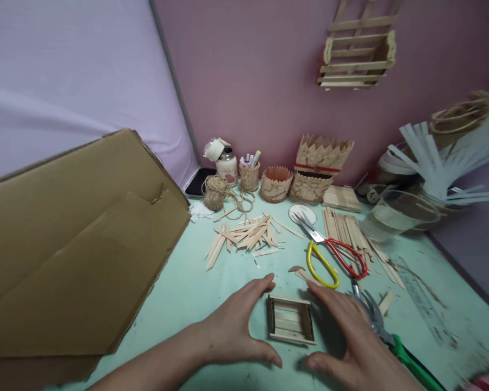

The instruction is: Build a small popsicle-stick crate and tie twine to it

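Flanking the box (289, 316), we hold our left hand (232, 326) and right hand (350, 331) spread wide in facing curves; the box lies on the table (175, 326) between them, near both; pliers (397, 346) lie beside our right hand; scissors (318, 237) lie ahead of it.

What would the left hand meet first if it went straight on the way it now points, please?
Most likely the left hand would meet the small wooden box just ahead, though this single view leaves depth uncertain.
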Motion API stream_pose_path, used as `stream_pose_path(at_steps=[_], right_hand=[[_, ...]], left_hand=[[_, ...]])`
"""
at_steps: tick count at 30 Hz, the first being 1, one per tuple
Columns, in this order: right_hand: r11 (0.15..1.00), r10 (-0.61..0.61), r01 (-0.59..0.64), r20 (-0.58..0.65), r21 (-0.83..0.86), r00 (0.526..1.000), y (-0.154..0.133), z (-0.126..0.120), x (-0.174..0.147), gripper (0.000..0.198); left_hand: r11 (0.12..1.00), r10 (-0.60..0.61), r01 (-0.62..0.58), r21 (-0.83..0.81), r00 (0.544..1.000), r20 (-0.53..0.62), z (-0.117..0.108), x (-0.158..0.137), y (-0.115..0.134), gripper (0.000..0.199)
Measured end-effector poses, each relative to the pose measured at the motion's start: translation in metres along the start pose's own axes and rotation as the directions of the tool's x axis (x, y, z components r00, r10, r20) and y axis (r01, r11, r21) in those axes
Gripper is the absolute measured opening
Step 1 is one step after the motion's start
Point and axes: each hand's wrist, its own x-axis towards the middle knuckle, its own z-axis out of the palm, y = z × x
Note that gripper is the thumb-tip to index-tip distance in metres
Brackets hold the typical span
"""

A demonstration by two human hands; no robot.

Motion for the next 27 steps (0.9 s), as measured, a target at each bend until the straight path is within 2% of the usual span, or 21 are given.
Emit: stream_pose_path(at_steps=[3, 5, 7, 9, 10, 11, 13, 14, 16, 19, 20, 23, 25, 27], right_hand=[[0.999, -0.034, 0.034, -0.026, -0.013, 0.999, -0.003, -0.001, 0.002, 0.095], [0.998, -0.053, 0.052, -0.059, -0.019, 0.997, -0.007, -0.004, 0.005, 0.093], [0.998, -0.069, 0.069, -0.126, -0.011, 0.99, -0.011, -0.008, 0.008, 0.082], [0.997, -0.069, 0.075, -0.229, 0.017, 0.971, -0.015, -0.014, 0.01, 0.054], [0.997, -0.056, 0.07, -0.288, 0.038, 0.956, -0.017, -0.017, 0.01, 0.036], [0.996, -0.032, 0.059, -0.349, 0.066, 0.936, -0.019, -0.019, 0.009, 0.021], [0.989, 0.052, 0.017, -0.453, 0.147, 0.89, -0.021, -0.023, 0.007, 0.01], [0.981, 0.099, -0.002, -0.488, 0.194, 0.867, -0.022, -0.024, 0.005, 0.011], [0.962, 0.167, -0.021, -0.53, 0.271, 0.831, -0.023, -0.025, 0.003, 0.021], [0.959, 0.203, -0.051, -0.549, 0.279, 0.811, -0.024, -0.025, 0.002, 0.028], [0.963, 0.206, -0.068, -0.553, 0.259, 0.808, -0.025, -0.025, 0.003, 0.024], [0.975, 0.188, -0.083, -0.558, 0.208, 0.808, -0.028, -0.028, 0.005, 0.013], [0.979, 0.153, -0.049, -0.56, 0.196, 0.814, -0.03, -0.03, 0.006, 0.013], [0.982, 0.107, -0.002, -0.556, 0.187, 0.825, -0.031, -0.03, 0.007, 0.014]], left_hand=[[0.997, 0.073, -0.074, -0.017, 0.997, -0.031, 0.001, -0.002, -0.001, 0.116], [0.984, 0.174, -0.178, -0.025, 0.977, -0.12, 0.001, -0.003, 0.0, 0.101], [0.956, 0.281, -0.294, -0.006, 0.92, -0.272, 0.0, -0.004, 0.001, 0.069], [0.934, 0.337, -0.355, 0.042, 0.837, -0.431, -0.002, -0.003, 0.003, 0.029], [0.932, 0.343, -0.357, 0.069, 0.799, -0.494, -0.004, -0.002, 0.004, 0.021], [0.934, 0.337, -0.344, 0.093, 0.768, -0.545, -0.006, -0.001, 0.004, 0.021], [0.95, 0.296, -0.29, 0.114, 0.722, -0.626, -0.01, 0.003, 0.003, 0.016], [0.958, 0.267, -0.265, 0.107, 0.696, -0.667, -0.012, 0.005, 0.002, 0.011], [0.975, 0.181, -0.219, 0.046, 0.646, -0.741, -0.019, 0.008, 0.0, 0.022], [0.985, 0.02, -0.152, -0.087, 0.592, -0.806, -0.039, 0.008, 0.0, 0.027], [0.99, -0.003, -0.114, -0.087, 0.589, -0.808, -0.049, 0.008, 0.002, 0.029], [0.999, -0.024, 0.045, 0.006, 0.633, -0.774, -0.088, 0.013, 0.008, 0.035], [0.954, -0.044, 0.251, 0.166, 0.663, -0.748, -0.118, 0.026, 0.01, 0.04], [0.914, -0.063, 0.342, 0.22, 0.653, -0.755, -0.143, 0.045, 0.009, 0.048]])
